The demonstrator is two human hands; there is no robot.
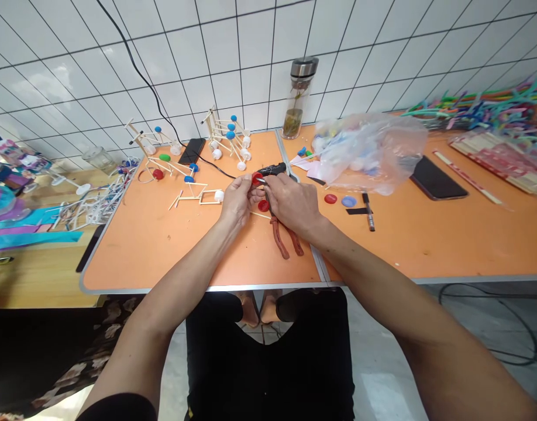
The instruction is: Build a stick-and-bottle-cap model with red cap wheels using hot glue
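Note:
My left hand (pixel 237 202) is closed, with a red bottle cap (pixel 257 178) pinched in its fingertips. My right hand (pixel 293 200) is closed around a thin tool whose pale metal tip (pixel 261 180) touches the cap; the fingers hide the rest of it. Another red bottle cap (pixel 263 206) lies just below the fingertips. Under my right hand, pliers with red-brown handles (pixel 279 241) rest on the table, their jaws covered. Behind the hands lies a black corded tool (pixel 274 169), partly hidden. A small stick frame with a white cap (pixel 218 196) is left of my left hand.
Stick models with coloured caps (pixel 230 134) stand at the back left near a phone (pixel 192 151). A glass bottle (pixel 296 105) stands by the tiled wall. Rightward are a plastic bag (pixel 369 152), a marker (pixel 368 213), another phone (pixel 439 178) and stick packs (pixel 499 159).

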